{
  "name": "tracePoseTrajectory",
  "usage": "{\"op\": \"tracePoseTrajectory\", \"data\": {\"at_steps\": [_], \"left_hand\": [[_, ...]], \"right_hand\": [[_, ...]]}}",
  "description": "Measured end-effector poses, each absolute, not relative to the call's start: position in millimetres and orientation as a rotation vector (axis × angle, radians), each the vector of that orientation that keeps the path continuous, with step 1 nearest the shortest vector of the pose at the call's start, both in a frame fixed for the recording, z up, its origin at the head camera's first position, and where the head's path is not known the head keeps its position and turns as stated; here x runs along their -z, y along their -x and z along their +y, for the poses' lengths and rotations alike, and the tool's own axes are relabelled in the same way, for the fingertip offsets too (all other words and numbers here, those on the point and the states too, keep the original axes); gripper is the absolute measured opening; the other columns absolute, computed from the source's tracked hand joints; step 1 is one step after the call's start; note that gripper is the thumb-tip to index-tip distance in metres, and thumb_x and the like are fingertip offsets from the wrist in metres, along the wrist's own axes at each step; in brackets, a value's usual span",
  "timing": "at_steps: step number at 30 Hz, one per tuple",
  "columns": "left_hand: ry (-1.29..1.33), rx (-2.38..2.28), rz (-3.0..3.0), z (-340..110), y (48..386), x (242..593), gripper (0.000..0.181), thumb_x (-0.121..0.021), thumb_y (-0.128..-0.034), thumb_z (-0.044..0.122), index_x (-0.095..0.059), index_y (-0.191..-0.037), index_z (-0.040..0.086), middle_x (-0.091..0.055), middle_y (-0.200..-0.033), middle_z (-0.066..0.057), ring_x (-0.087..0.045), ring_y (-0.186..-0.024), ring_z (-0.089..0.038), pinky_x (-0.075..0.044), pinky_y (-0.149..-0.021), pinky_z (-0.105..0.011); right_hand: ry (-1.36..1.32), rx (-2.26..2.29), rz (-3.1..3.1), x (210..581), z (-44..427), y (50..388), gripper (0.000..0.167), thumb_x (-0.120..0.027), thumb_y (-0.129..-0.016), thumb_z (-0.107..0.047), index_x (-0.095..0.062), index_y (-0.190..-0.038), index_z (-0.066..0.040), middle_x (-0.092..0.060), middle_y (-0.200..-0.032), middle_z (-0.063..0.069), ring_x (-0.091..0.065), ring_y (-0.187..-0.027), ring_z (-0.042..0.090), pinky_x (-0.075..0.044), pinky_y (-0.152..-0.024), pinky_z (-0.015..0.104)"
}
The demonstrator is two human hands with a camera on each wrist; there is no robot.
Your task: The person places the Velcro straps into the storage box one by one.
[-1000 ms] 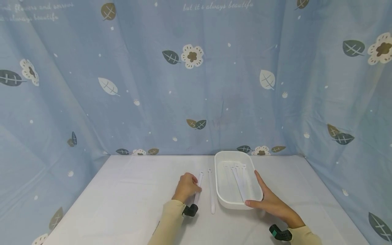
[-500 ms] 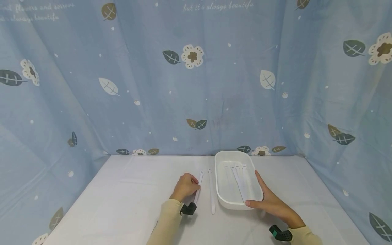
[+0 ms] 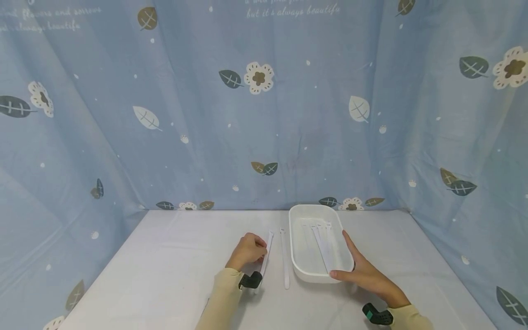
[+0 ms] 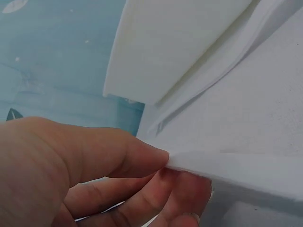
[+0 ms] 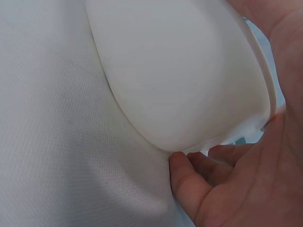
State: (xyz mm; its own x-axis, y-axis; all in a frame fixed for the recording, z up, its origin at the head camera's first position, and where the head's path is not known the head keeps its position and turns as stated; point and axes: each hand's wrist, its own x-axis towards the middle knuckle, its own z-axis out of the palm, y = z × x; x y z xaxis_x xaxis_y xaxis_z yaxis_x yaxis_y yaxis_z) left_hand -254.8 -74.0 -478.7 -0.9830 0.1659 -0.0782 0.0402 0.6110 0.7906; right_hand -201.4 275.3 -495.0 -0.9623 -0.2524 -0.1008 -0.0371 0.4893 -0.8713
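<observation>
In the head view my left hand (image 3: 246, 251) pinches a white cable tie (image 3: 266, 257), a flat strip with a small head at its far end. The left wrist view shows the thumb and curled fingers on the edge of that tie (image 4: 246, 172). A second white cable tie (image 3: 285, 263) lies on the table to its right. Beside it stands a white tub (image 3: 307, 276) with several similar ties (image 3: 321, 250) inside. My right hand (image 3: 360, 270) holds the tub's near right corner, thumb over the rim, fingers against the outer wall (image 5: 180, 85).
A white cloth covers the table (image 3: 173, 275). Behind it and along both sides hangs a blue curtain (image 3: 198, 137) with leaf and flower prints. The tub stands close to the table's back edge.
My left hand has shifted slightly left, and the near end of the pinched cable tie has swung left with it. The right hand and tub stay in place.
</observation>
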Motion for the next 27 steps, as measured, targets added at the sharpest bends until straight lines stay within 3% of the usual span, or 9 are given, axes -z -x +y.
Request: {"op": "tracePoseTrajectory", "data": {"at_steps": [18, 27], "left_hand": [[-0.162, -1.419, 2.618, -78.0, 257.2, 473.6, 0.012, -0.068, -0.0905, 0.004, -0.073, -0.1, -0.002, -0.073, -0.081, -0.007, -0.068, -0.06, -0.011, -0.057, -0.058, -0.025], [-0.158, -1.458, 2.597, -79.5, 258.4, 471.4, 0.013, -0.068, -0.0913, 0.005, -0.072, -0.102, -0.002, -0.073, -0.084, -0.007, -0.068, -0.061, -0.01, -0.059, -0.058, -0.025]], "right_hand": [[0.249, 1.491, 2.496, 496.2, 274.7, 201.4, 0.126, -0.081, -0.087, -0.03, 0.019, -0.165, -0.021, 0.014, -0.173, 0.02, -0.008, -0.157, 0.054, -0.023, -0.118, 0.079], [0.276, 1.502, 2.504, 498.0, 275.1, 203.4, 0.127, -0.081, -0.087, -0.028, 0.019, -0.164, -0.02, 0.013, -0.173, 0.022, -0.015, -0.156, 0.054, -0.027, -0.118, 0.075]]}}
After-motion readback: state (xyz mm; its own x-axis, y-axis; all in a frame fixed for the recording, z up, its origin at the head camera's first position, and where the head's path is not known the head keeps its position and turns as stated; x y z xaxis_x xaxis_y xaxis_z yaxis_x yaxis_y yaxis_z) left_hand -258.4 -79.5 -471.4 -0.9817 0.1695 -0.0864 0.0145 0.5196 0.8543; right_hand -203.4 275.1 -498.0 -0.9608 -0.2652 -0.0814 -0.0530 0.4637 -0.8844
